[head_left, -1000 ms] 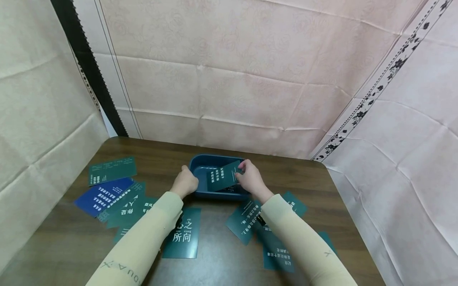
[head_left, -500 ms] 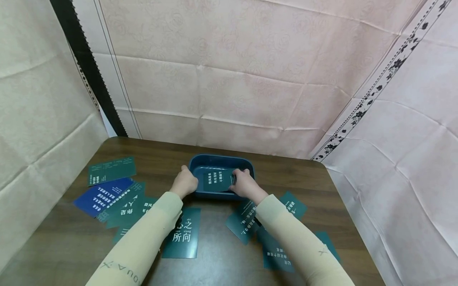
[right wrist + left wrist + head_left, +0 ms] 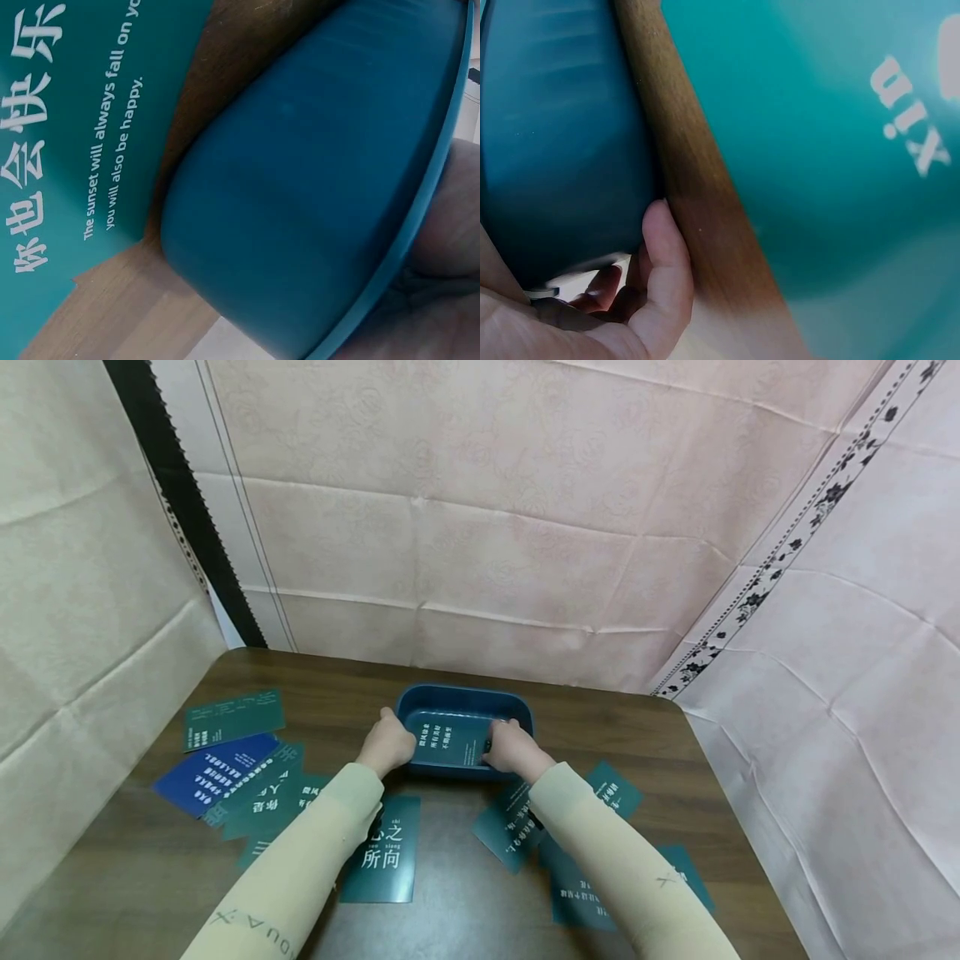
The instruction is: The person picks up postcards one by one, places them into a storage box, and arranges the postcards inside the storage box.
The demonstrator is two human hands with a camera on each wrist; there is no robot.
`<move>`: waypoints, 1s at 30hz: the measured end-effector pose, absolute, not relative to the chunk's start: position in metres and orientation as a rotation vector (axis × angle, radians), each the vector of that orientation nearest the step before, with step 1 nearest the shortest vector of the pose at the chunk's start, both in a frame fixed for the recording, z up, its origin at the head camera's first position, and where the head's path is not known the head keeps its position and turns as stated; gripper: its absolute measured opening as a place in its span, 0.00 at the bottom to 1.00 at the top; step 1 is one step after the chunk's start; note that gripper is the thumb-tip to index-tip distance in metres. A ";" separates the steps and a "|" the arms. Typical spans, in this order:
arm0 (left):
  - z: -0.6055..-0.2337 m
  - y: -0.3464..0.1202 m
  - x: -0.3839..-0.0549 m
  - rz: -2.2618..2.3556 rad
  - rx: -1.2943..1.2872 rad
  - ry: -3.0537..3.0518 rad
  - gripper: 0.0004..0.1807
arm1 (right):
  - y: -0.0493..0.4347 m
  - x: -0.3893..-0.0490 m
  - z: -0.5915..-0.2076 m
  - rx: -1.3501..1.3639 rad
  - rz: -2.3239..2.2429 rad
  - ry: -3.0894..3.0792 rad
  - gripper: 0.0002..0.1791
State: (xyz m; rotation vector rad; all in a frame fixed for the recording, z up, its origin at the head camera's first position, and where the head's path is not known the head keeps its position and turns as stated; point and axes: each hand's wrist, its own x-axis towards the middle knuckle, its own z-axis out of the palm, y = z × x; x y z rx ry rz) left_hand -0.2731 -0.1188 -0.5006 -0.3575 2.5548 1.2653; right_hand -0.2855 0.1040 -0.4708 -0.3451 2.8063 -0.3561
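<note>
A deep blue plastic tray (image 3: 465,695) stands at the back middle of the table. My left hand (image 3: 387,743) grips its left end; in the left wrist view the fingers (image 3: 667,255) curl under the tray's wall. Inside lies a green printed card (image 3: 450,739) with white writing. My right hand (image 3: 516,750) reaches over the tray's right front, fingertips right at the card's right edge; I cannot tell whether they pinch it. In the right wrist view the tray wall (image 3: 300,172) hides the fingertips and the card.
Left on the wooden table (image 3: 450,935), a blue card (image 3: 219,770) lies among several green cards (image 3: 236,718). Another green card (image 3: 382,852) lies before the tray. More green cards (image 3: 510,827) lie partly under the right forearm. Pale cloth (image 3: 480,527) hangs behind.
The card, held tilted over the tray a second ago, is lower, flatter and further left inside it. My right hand has come down and slightly left. My left hand has stayed in place.
</note>
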 end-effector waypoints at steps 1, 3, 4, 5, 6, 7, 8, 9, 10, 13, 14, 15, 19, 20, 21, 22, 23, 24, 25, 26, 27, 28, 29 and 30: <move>-0.501 -0.119 -0.273 1.265 -0.357 2.557 0.41 | 0.104 -0.286 -0.471 -0.342 -0.364 2.807 0.25; -0.500 -0.118 -0.272 1.271 -0.360 2.556 0.41 | 0.105 -0.286 -0.471 -0.339 -0.388 2.814 0.25; -0.500 -0.118 -0.272 1.273 -0.362 2.554 0.41 | 0.106 -0.286 -0.471 -0.334 -0.411 2.818 0.25; -0.500 -0.118 -0.272 1.276 -0.363 2.554 0.41 | 0.107 -0.286 -0.471 -0.332 -0.436 2.824 0.25; -0.500 -0.118 -0.272 1.278 -0.363 2.553 0.41 | 0.108 -0.286 -0.470 -0.326 -0.468 2.830 0.25; -0.499 -0.118 -0.272 1.280 -0.362 2.551 0.41 | 0.110 -0.285 -0.469 -0.321 -0.509 2.835 0.26; -0.499 -0.118 -0.272 1.283 -0.362 2.548 0.41 | 0.112 -0.285 -0.467 -0.317 -0.552 2.842 0.26; -0.499 -0.118 -0.272 1.283 -0.361 2.548 0.41 | 0.115 -0.284 -0.465 -0.313 -0.602 2.850 0.26; -0.499 -0.118 -0.272 1.282 -0.360 2.548 0.41 | 0.118 -0.283 -0.462 -0.307 -0.664 2.855 0.26; -0.499 -0.119 -0.272 1.285 -0.362 2.544 0.41 | 0.129 -0.281 -0.452 -0.306 -0.844 2.868 0.24; -0.499 -0.119 -0.272 1.286 -0.363 2.543 0.41 | 0.134 -0.281 -0.448 -0.301 -0.896 2.866 0.23; -0.499 -0.120 -0.272 1.288 -0.364 2.541 0.41 | 0.138 -0.280 -0.444 -0.296 -0.936 2.870 0.23; -0.500 -0.120 -0.273 1.296 -0.362 2.537 0.41 | 0.161 -0.280 -0.433 -0.254 -0.981 2.893 0.24; -0.501 -0.120 -0.273 1.299 -0.362 2.536 0.41 | 0.168 -0.280 -0.431 -0.239 -0.986 2.894 0.25; -0.501 -0.120 -0.273 1.299 -0.362 2.537 0.41 | 0.175 -0.280 -0.429 -0.229 -0.977 2.904 0.26; -0.501 -0.120 -0.273 1.296 -0.362 2.539 0.41 | 0.182 -0.281 -0.429 -0.219 -0.969 2.907 0.26; -0.501 -0.120 -0.273 1.294 -0.362 2.541 0.41 | 0.190 -0.282 -0.428 -0.208 -0.958 2.909 0.27; -0.500 -0.120 -0.273 1.291 -0.363 2.543 0.41 | 0.198 -0.282 -0.428 -0.202 -0.946 2.910 0.27; -0.500 -0.120 -0.273 1.289 -0.360 2.547 0.41 | 0.207 -0.282 -0.428 -0.199 -0.931 2.910 0.28; -0.500 -0.120 -0.273 1.288 -0.360 2.549 0.41 | 0.215 -0.282 -0.429 -0.190 -0.920 2.905 0.29; -0.500 -0.120 -0.272 1.287 -0.358 2.549 0.41 | 0.224 -0.282 -0.431 -0.178 -0.897 2.904 0.30; -0.500 -0.119 -0.272 1.287 -0.355 2.550 0.41 | 0.233 -0.281 -0.432 -0.170 -0.875 2.901 0.31; -0.500 -0.119 -0.272 1.285 -0.352 2.551 0.41 | 0.241 -0.280 -0.434 -0.159 -0.853 2.897 0.32; -0.500 -0.118 -0.272 1.283 -0.349 2.552 0.41 | 0.249 -0.279 -0.437 -0.140 -0.834 2.892 0.32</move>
